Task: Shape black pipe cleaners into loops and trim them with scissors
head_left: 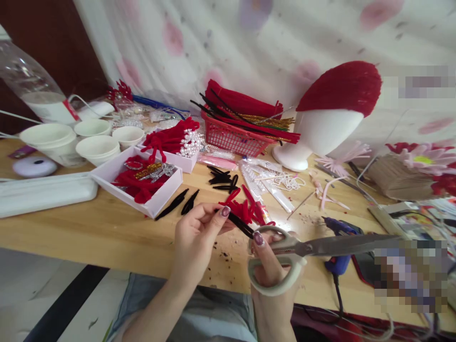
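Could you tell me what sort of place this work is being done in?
Probably a home craft table: a red basket of pipe cleaners, a foam head, a glue gun, and scissors in the right hand.

A light wooden table (107, 232) with a rounded front edge ran across the room. Behind it hung a pale, sheer curtain (270, 42) printed with soft pink blotches, and daylight glowed evenly through the fabric. A dark reddish-brown panel (53, 42), a door or a wall, stood at the far left. Below the table edge lay a pale floor (28, 294) crossed by a dark strip.
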A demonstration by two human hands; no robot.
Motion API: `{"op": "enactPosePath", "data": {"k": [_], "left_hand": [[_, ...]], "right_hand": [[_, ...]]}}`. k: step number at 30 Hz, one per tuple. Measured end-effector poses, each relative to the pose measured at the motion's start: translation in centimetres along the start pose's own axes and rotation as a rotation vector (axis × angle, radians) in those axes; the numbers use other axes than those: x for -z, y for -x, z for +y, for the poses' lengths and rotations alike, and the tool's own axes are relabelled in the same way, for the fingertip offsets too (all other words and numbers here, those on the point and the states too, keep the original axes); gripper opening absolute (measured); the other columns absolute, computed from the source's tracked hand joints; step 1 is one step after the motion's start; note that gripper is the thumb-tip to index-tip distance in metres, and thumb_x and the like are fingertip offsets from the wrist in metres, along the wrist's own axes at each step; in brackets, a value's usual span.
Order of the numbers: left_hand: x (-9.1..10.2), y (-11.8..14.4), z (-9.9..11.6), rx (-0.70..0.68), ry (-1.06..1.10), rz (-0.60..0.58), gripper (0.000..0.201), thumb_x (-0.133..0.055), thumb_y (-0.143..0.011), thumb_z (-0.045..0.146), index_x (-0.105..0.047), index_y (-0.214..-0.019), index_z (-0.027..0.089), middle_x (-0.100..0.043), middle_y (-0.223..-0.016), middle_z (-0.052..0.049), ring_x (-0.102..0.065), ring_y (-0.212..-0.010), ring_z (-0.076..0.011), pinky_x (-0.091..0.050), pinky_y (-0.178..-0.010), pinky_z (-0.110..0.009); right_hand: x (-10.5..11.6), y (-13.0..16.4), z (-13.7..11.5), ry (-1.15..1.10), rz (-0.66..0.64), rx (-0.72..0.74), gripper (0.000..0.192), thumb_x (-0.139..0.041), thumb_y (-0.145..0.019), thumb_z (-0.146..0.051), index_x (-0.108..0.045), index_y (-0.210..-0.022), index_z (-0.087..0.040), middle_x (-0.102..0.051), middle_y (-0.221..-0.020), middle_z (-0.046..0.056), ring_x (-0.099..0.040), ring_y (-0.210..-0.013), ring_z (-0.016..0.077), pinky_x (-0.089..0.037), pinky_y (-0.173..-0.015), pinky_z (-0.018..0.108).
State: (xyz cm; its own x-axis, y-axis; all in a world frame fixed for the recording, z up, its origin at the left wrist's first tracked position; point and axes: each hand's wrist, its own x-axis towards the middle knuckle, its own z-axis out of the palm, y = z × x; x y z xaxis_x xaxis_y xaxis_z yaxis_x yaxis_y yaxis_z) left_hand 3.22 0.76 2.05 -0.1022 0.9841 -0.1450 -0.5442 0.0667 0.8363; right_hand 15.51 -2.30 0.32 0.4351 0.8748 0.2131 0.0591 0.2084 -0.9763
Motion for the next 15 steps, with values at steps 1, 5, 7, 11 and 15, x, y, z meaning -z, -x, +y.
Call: {"op": "enactPosePath", "data": {"k": [1,5,7,11,15], "left_hand": [[0.2,-0.4,0.4,0.017,0.001,-0.045,0.019,-0.081,-0.077,0.034,-0.072,-0.078,0.018,-0.077,-0.072,0.0,-0.073,-0.067,-0.0126,-0.061,-0.07,-0.022],[1.1,-2.3,2.8,0.03,-0.088,-0.195,0.021,-0.078,-0.081,0.035,-0.071,-0.079,0.016,-0.079,-0.081,-0.005,-0.075,-0.079,-0.017,-0.061,-0.079,-0.028],[1.2,-3.2,4.2,0.034,-0.119,-0.232,0.019,-0.078,-0.08,0.032,-0.069,-0.079,0.015,-0.079,-0.082,-0.007,-0.075,-0.079,-0.0178,-0.062,-0.081,-0.03],[0.5,-4.7,7.0,0.027,-0.079,-0.37,0.014,-0.074,-0.084,0.026,-0.066,-0.081,0.015,-0.079,-0.08,-0.007,-0.076,-0.074,-0.018,-0.062,-0.074,-0.029],[-1.1,-6.3,9.3,-0.106,-0.063,-0.372,0.01,-0.068,-0.088,0.023,-0.064,-0.082,0.016,-0.076,-0.074,-0.003,-0.075,-0.072,-0.0168,-0.061,-0.067,-0.024]], "right_hand": [[0.3,-0.3,0.2,-0.015,-0.042,0.005,0.021,-0.076,-0.082,-0.029,-0.058,-0.077,-0.021,-0.062,-0.065,-0.003,-0.059,-0.055,0.0136,-0.048,-0.055,0.026],[2.1,-2.1,0.6,-0.13,-0.343,-0.069,0.032,-0.078,-0.082,-0.041,-0.054,-0.072,-0.021,-0.059,-0.052,-0.005,-0.055,-0.04,0.0123,-0.042,-0.037,0.021],[3.3,-2.9,0.5,-0.086,-0.541,-0.095,0.033,-0.07,-0.088,-0.048,-0.056,-0.076,-0.021,-0.057,-0.05,-0.004,-0.05,-0.037,0.0113,-0.039,-0.035,0.021],[4.9,-4.6,-0.7,0.06,-0.703,-0.051,0.041,-0.066,-0.087,-0.061,-0.058,-0.086,-0.021,-0.057,-0.065,-0.001,-0.049,-0.05,0.0119,-0.041,-0.045,0.023],[4.4,-7.0,-2.1,0.132,-0.789,0.011,0.047,-0.06,-0.086,-0.068,-0.058,-0.087,-0.022,-0.056,-0.071,0.001,-0.051,-0.061,0.0155,-0.046,-0.056,0.026]]}}
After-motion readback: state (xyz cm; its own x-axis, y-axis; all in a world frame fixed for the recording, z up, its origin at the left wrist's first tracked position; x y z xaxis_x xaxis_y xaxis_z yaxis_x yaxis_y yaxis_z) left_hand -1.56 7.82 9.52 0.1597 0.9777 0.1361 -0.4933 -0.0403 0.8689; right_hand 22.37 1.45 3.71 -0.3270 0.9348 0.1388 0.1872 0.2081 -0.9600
